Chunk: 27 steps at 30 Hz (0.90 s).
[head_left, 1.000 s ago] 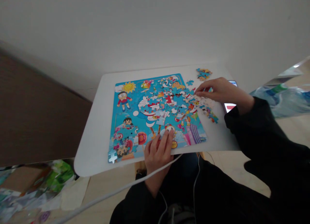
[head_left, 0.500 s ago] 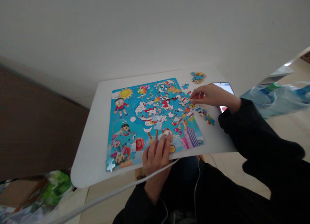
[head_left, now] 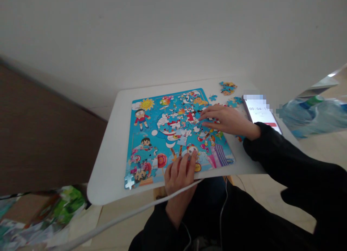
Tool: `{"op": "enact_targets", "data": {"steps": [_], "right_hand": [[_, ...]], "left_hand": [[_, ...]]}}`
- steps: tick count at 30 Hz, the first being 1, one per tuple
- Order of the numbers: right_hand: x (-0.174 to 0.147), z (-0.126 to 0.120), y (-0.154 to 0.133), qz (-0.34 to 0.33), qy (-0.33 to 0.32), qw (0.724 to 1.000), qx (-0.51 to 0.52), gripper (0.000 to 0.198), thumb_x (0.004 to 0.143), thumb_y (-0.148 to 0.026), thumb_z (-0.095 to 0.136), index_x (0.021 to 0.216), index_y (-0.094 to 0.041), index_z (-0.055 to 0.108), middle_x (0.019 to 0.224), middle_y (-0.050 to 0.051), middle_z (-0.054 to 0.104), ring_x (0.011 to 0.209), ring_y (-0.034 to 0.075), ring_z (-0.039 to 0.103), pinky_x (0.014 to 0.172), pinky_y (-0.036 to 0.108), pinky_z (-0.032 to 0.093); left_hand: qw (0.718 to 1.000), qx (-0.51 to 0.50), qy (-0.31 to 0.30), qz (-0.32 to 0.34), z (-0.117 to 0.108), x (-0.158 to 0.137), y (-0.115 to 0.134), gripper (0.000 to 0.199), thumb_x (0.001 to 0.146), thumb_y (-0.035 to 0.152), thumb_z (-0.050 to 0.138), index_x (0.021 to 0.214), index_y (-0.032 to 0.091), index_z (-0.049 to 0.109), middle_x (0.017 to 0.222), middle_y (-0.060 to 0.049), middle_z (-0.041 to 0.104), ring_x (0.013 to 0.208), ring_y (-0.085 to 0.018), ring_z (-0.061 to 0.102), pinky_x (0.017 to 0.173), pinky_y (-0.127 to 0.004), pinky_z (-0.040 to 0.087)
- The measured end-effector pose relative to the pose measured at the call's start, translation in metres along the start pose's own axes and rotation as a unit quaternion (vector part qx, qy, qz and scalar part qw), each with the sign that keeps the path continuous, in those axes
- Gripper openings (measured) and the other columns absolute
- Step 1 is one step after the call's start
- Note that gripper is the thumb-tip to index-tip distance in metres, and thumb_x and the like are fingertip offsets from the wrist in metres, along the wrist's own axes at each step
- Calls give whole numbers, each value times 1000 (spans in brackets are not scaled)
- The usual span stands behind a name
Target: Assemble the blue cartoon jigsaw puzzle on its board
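Head view: a jigsaw puzzle (head_left: 155, 144) with a blue cartoon picture lies flat on a white counter (head_left: 107, 160), near the middle of its length, its near edge close to the counter's front. The left hand (head_left: 180, 175) rests on that near edge, fingers lightly bent and laid over the printed surface, gripping nothing that shows. The right hand (head_left: 229, 119) reaches in from the right over the puzzle's right-hand part, palm down, fingers stretched forward and the thumb apart from them; whether a piece sits under or between the fingertips cannot be told. Pieces overlap and sit askew across the middle and right of the picture, while a smiling sun (head_left: 147, 104) shows at the far left corner and a bright, glare-struck patch (head_left: 129, 182) at the near left one. Beyond the right hand, a small heap of pieces (head_left: 228, 88) lies on the counter, with a single blue piece (head_left: 213, 97) just beside the puzzle and more loose pieces (head_left: 235, 102) next to a phone (head_left: 257, 115), whose lit screen is partly pixelated. Under the right wrist, a few more bits are mostly hidden. A white cable (head_left: 130, 215) crosses in front of the left wrist.
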State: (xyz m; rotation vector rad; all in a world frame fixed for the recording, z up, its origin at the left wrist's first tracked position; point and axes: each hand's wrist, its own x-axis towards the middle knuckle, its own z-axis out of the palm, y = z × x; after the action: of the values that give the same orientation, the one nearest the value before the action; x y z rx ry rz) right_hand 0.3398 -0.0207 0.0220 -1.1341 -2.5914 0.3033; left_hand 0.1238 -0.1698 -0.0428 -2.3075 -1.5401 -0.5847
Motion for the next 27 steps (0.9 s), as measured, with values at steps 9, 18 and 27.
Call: {"op": "enact_targets", "data": {"steps": [9,18,27], "right_hand": [[2,36,-49,-143,-101,984,-24,49,97,-47,33,138,-25,47,148,4,42,139,28,30,112,56,19],[2,28,-27,-56,-53,995,-58,49,94,-49,40,135,-25,51,144,10,46,134,33,38,107,64,21],[0,16,-13,-9,-70,997,-37,58,90,-56,45,140,-27,45,148,11,39,136,35,34,104,63,26]], "left_hand": [[1000,2,-6,8,4,-5,0,37,82,38,64,116,22,67,115,-8,67,106,-24,56,89,-36,40],[1000,-4,-22,-6,-1,0,1,47,85,30,60,131,24,55,116,-5,67,107,-20,56,89,-33,40],[1000,-15,-17,-14,-1,-1,2,44,87,27,57,131,25,55,115,-3,68,106,-20,56,89,-33,40]]}}
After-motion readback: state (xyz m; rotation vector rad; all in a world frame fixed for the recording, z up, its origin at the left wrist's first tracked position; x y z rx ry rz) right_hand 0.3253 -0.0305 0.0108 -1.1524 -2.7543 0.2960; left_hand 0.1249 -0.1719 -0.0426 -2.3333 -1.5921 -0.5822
